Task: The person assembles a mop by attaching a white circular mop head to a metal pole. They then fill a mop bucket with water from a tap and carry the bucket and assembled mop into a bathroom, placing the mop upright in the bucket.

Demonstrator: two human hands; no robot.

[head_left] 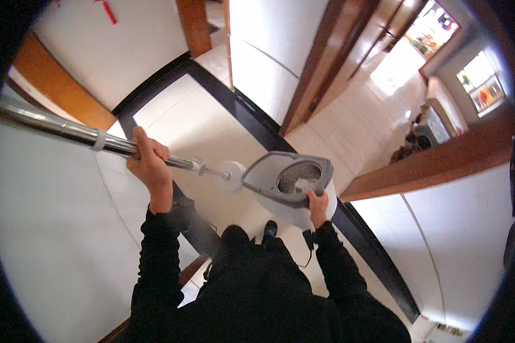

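My left hand (150,164) is wrapped round the shiny metal handle of a spin mop (63,128), which slants from the upper left toward the middle. At its lower end, the round white mop head (230,176) hangs just left of a grey and white mop bucket (259,170), apart from its basket. With my right hand (318,207) I grip the bucket's near right rim. Inside the bucket's top sits a round spin basket (299,176) with a pale centre piece. Whether the bucket rests on the floor or is lifted, I cannot tell.
Pale floor tiles (206,114) with a black border (240,108) lie below. White walls (51,228) stand close on the left and right. A wooden door frame (320,63) opens onto a bright corridor at the upper right. My shoe (270,228) shows below the bucket.
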